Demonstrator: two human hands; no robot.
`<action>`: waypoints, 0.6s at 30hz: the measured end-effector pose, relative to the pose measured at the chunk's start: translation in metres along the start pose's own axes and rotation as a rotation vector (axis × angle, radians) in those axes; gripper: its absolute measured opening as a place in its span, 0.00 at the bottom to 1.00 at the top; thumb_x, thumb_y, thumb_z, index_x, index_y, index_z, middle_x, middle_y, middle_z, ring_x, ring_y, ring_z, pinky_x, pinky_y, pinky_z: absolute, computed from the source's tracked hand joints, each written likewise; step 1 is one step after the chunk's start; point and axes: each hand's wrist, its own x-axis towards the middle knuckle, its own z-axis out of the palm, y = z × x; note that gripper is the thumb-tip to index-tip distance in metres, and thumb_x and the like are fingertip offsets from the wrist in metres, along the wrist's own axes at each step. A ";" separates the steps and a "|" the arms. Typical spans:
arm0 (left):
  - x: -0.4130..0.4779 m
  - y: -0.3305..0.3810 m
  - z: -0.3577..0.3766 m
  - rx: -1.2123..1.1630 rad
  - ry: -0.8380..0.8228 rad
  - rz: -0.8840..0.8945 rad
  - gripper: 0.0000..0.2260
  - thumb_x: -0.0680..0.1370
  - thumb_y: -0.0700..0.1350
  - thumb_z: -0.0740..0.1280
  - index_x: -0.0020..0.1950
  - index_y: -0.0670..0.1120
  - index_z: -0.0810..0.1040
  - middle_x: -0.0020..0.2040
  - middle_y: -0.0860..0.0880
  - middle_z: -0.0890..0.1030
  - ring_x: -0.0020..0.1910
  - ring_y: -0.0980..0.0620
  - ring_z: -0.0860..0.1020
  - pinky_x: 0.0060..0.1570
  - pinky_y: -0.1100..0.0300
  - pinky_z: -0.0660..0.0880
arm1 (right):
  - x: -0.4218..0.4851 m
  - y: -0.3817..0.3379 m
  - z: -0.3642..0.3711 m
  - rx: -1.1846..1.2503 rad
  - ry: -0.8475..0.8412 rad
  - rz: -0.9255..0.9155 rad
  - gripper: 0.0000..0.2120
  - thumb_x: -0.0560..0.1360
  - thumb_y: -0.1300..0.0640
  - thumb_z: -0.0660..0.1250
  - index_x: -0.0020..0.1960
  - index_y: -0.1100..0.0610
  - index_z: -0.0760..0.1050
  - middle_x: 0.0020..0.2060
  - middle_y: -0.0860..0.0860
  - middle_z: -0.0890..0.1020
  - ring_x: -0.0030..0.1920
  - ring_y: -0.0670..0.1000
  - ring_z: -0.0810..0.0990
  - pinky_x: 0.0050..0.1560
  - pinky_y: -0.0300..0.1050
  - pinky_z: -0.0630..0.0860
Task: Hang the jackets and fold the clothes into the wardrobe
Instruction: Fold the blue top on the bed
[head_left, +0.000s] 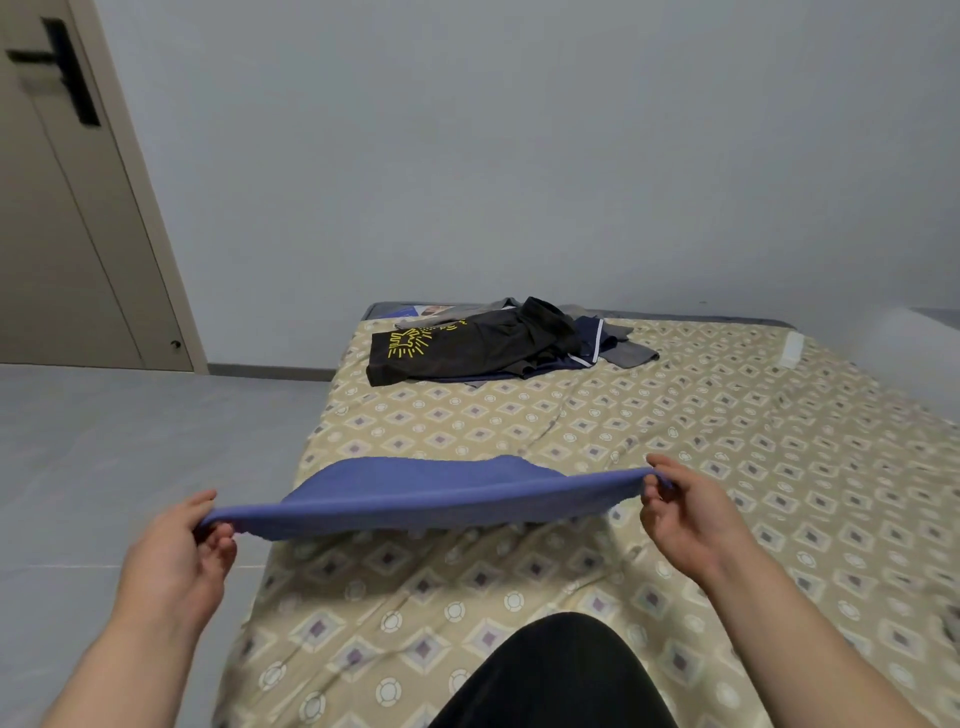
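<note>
a: plain grey wall, a door (78, 208) at the left, and a bed (675, 441) under a patterned sheet. where's the garment?

b: the blue cloth (431, 499) hangs stretched over the near part of the bed, left hand (182, 545) pinching one end, right hand (691, 514) pinching the other.

a: how to fold it well?

b: i'd keep the top edge taut and level, lay it flat on the sheet, then fold.

a: anything in the way?

b: the pile of dark clothes (498, 343) lies well apart at the far end. the near sheet is wrinkled; a dark knee (556, 675) sits close below.
</note>
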 end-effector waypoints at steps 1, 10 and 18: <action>-0.006 0.010 0.005 -0.051 -0.014 0.018 0.10 0.82 0.38 0.57 0.49 0.47 0.76 0.39 0.47 0.72 0.19 0.61 0.74 0.24 0.73 0.72 | -0.009 -0.008 0.007 0.030 -0.044 -0.030 0.08 0.80 0.65 0.58 0.52 0.57 0.75 0.28 0.52 0.79 0.26 0.45 0.77 0.22 0.31 0.66; -0.038 0.062 0.035 -0.149 -0.216 0.199 0.11 0.81 0.38 0.57 0.53 0.48 0.78 0.43 0.53 0.86 0.52 0.55 0.82 0.55 0.55 0.76 | -0.044 -0.052 0.038 -0.004 -0.281 -0.195 0.12 0.81 0.61 0.57 0.57 0.54 0.78 0.51 0.50 0.86 0.52 0.50 0.85 0.41 0.38 0.80; 0.011 0.021 0.052 0.050 -0.284 0.080 0.18 0.82 0.38 0.55 0.71 0.47 0.70 0.60 0.51 0.79 0.62 0.54 0.76 0.64 0.57 0.69 | 0.013 -0.022 0.039 -0.184 -0.285 -0.038 0.20 0.81 0.63 0.57 0.72 0.56 0.69 0.67 0.53 0.76 0.70 0.55 0.72 0.63 0.56 0.74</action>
